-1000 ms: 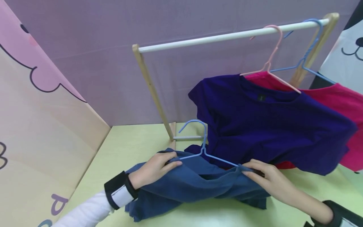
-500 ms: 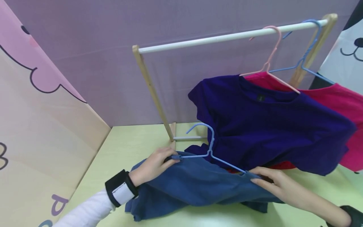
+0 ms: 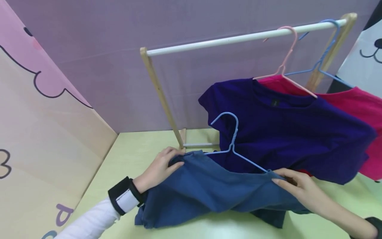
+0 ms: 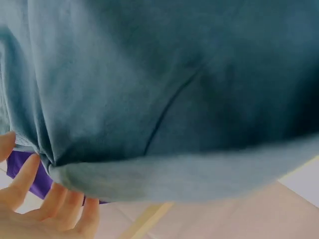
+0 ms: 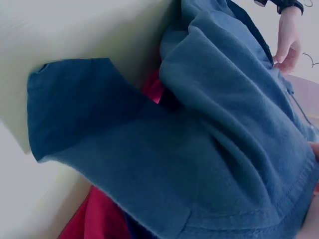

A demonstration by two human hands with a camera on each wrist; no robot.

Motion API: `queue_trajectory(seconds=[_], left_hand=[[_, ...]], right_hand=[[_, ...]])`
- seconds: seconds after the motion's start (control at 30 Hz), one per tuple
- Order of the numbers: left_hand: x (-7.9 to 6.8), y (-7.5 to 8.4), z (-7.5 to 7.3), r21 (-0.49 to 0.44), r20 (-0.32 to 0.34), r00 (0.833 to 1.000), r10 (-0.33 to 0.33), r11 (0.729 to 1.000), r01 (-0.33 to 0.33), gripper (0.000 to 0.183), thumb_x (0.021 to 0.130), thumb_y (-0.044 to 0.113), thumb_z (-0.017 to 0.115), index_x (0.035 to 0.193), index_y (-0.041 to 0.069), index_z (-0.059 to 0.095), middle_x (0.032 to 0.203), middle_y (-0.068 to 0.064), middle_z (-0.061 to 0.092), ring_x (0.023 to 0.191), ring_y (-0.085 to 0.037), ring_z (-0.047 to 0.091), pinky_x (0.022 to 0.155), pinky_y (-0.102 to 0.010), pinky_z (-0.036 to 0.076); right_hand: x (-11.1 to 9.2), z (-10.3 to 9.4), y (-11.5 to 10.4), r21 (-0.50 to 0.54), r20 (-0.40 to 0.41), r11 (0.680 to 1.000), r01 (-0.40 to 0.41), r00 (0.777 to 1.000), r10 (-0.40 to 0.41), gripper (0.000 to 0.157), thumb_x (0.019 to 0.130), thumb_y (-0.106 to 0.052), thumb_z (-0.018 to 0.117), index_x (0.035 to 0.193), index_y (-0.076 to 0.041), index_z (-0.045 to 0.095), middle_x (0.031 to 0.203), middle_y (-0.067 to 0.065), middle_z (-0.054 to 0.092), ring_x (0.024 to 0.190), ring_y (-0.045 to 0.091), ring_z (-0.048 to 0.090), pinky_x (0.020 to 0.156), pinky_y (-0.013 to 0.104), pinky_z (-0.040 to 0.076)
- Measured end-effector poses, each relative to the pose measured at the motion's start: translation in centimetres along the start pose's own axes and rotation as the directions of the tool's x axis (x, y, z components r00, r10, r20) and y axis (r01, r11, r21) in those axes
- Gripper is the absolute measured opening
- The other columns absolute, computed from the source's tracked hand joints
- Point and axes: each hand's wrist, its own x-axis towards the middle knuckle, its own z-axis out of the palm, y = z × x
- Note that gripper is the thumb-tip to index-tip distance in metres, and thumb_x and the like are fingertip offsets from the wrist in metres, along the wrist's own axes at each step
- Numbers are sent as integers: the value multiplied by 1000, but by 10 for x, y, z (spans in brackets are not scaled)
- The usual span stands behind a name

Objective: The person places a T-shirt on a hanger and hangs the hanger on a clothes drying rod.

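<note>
A blue T-shirt [image 3: 209, 189] hangs between my two hands above the pale table, with a light-blue wire hanger [image 3: 233, 132] inside its neck and the hook pointing up. My left hand [image 3: 159, 167] pinches the shirt's left shoulder, thumb in front and fingers behind. At the other shoulder my right hand [image 3: 301, 189] pinches the cloth near the hanger's right end. In the left wrist view the fingers [image 4: 55, 204] press at a fold of the cloth. A sleeve [image 5: 75, 104] sticks out in the right wrist view. The hanger's arm ends are hidden under the fabric.
Behind stands a clothes rack with a white rail [image 3: 209, 43] and wooden posts [image 3: 161, 96]. A purple T-shirt [image 3: 280, 132] on a pink hanger [image 3: 286, 59] and a pink T-shirt [image 3: 358, 103] on a blue hanger [image 3: 323, 59] hang at its right. A printed panel [image 3: 44, 132] stands at left.
Both hands have shifted right with the T-shirt, the left one also rising slightly. The hanger has moved up and to the right, its hook now in front of the purple T-shirt.
</note>
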Motion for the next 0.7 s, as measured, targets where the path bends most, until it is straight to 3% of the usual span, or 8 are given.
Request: queue_trajectory(seconds=[0.23, 0.33, 0.6, 0.7], left_hand=[[-2, -1, -6, 38, 24, 993, -113, 993, 112, 30, 84, 15, 61, 112, 3, 55, 107, -10, 51, 101, -25, 49, 82, -38, 42], [-4, -2, -6, 32, 44, 987, -153, 988, 152, 31, 85, 15, 60, 113, 2, 54, 107, -11, 51, 101, -27, 49, 83, -39, 42], [-7, -5, -2, 13, 69, 987, -145, 989, 144, 30, 84, 13, 61, 110, 1, 55, 106, -12, 51, 101, -27, 50, 83, -40, 42], [-8, -4, -1, 12, 72, 987, -144, 990, 144, 28, 84, 13, 61, 109, 2, 55, 105, -11, 51, 101, -27, 50, 83, -39, 43]], right_hand=[[1, -14, 4, -10, -61, 998, -68, 996, 68, 16, 87, -7, 55, 102, -5, 62, 90, -19, 60, 71, 1, 56, 57, 18, 43], [5, -27, 1, -79, -94, 989, -123, 989, 116, 19, 88, -13, 55, 104, -4, 61, 88, -21, 58, 71, -2, 54, 57, 18, 42], [19, -60, -12, -213, -136, 959, -185, 978, 158, 27, 90, -20, 53, 111, -4, 58, 98, 13, 61, 69, -4, 51, 54, 18, 42], [24, -69, -19, -237, -167, 956, -175, 976, 137, 26, 89, -20, 53, 110, -4, 58, 95, 8, 62, 67, -5, 50, 53, 16, 40]])
